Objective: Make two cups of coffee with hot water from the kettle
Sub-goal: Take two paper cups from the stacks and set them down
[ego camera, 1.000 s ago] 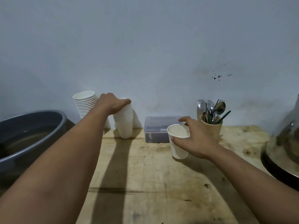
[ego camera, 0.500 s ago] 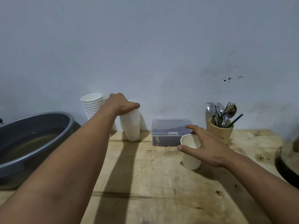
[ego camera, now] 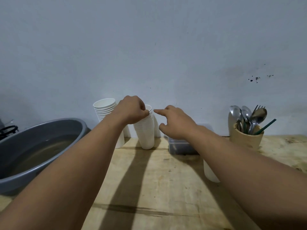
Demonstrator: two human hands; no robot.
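Two stacks of white paper cups stand against the wall: the left stack leans, and the right stack is upright. My left hand grips the top of the right stack. My right hand hovers just right of that stack, fingers apart, index finger pointing at its rim, holding nothing. A single white paper cup stands on the wooden table, mostly hidden under my right forearm. Behind it, also partly hidden by the arm, sits a lidded clear plastic box with dark contents. No kettle is in view.
A grey basin holding murky water fills the left side. At the back right, a wooden holder carries spoons, a fork and a green straw. A dark object pokes in at the far left edge.
My right hand has let go of the single cup, which stays on the table, and moved left and up to the right stack. The view has shifted left, so the dark round object at right is gone.
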